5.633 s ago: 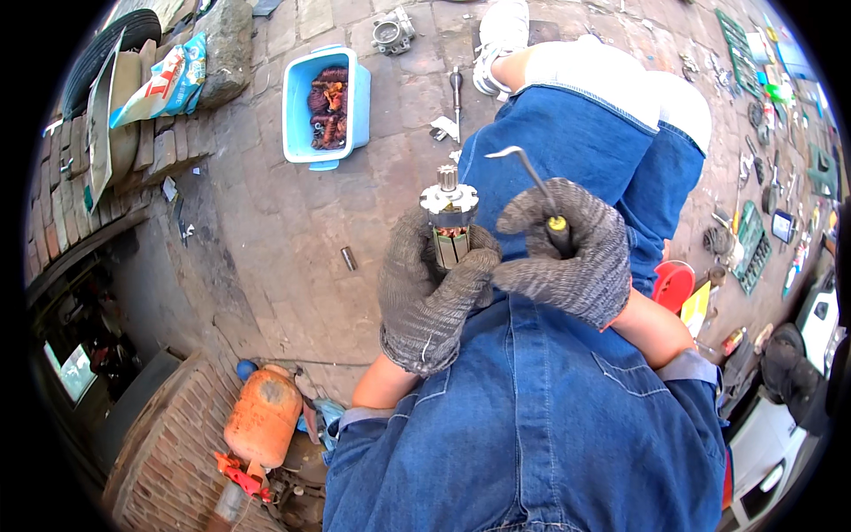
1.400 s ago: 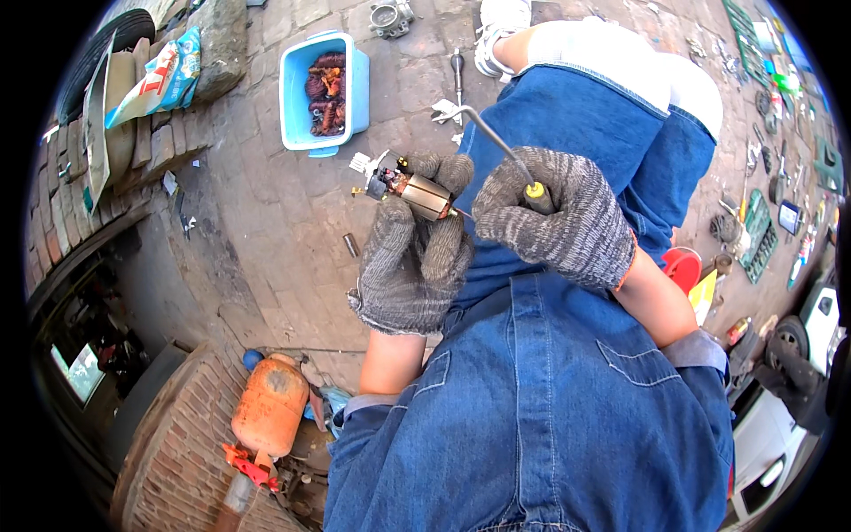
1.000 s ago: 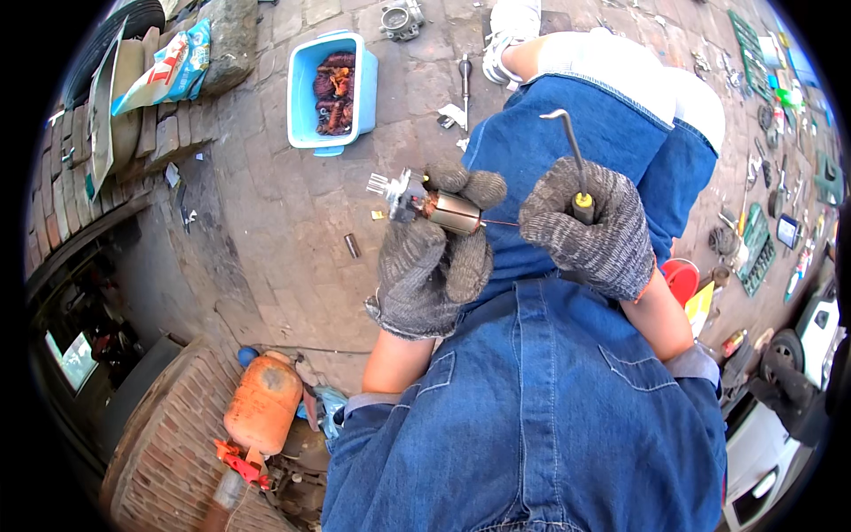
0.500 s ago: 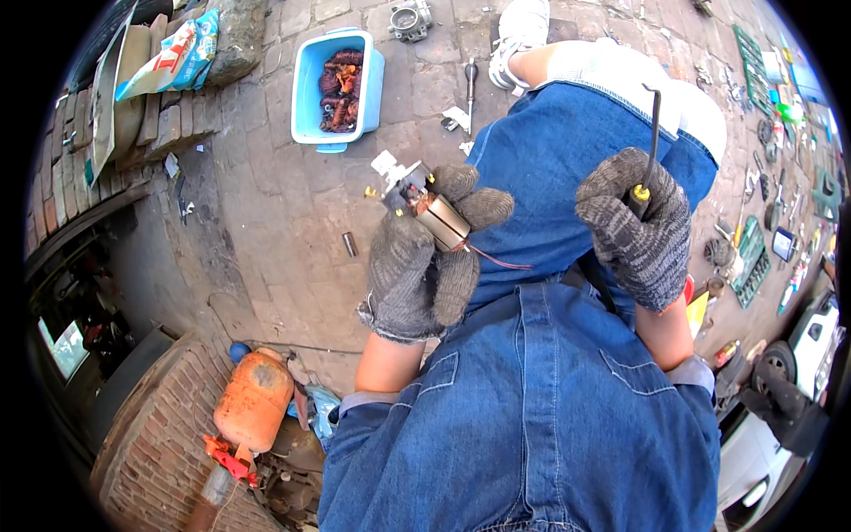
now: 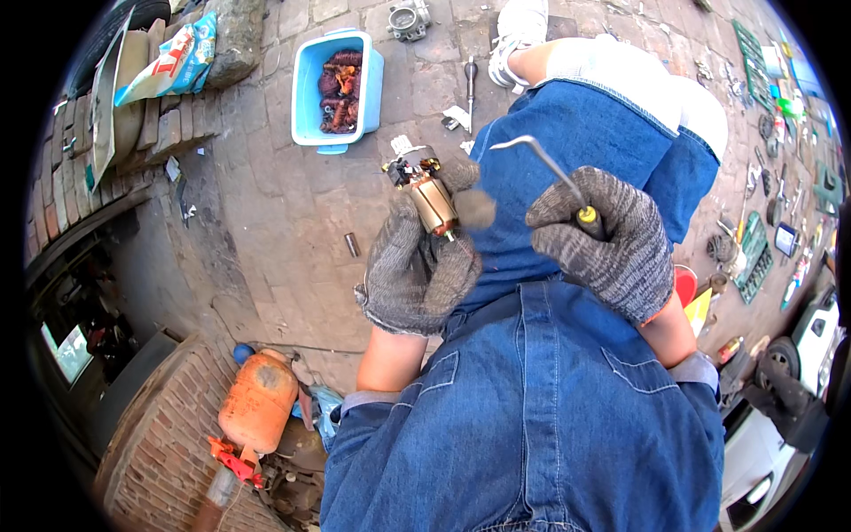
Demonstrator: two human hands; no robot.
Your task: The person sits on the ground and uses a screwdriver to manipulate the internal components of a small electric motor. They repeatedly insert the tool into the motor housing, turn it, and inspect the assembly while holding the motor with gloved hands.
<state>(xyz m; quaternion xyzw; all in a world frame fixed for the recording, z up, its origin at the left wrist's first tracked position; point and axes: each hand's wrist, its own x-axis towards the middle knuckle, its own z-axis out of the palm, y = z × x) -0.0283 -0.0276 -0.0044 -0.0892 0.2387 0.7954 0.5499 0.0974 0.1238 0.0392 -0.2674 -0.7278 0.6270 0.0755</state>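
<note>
My left hand (image 5: 417, 262), in a grey knit glove, holds a small motor armature (image 5: 427, 199) with copper windings, a metal core and a black-and-white geared end (image 5: 409, 160) tilted up and left; part of its fingers is blurred. To its right, my gloved right hand (image 5: 612, 244) is closed round the yellow-tipped handle (image 5: 588, 222) of a bent metal pick. The pick's hooked tip (image 5: 510, 143) points left, above and right of the armature, not touching it. Both hands are over my denim-covered lap (image 5: 576, 142).
A blue tub (image 5: 306, 89) of coil scraps, a housing (image 5: 409, 18) and a tool (image 5: 471, 93) lie on the paving (image 5: 301, 204). A metal cylinder (image 5: 351, 245) lies left of my hands. An orange tank (image 5: 259, 399) stands lower left; tool cases (image 5: 752, 262) and tools line the right.
Since half a second ago my right hand has moved down and left, and the pick has swung leftward. The armature is more upright, and the trailing reddish wire no longer shows.
</note>
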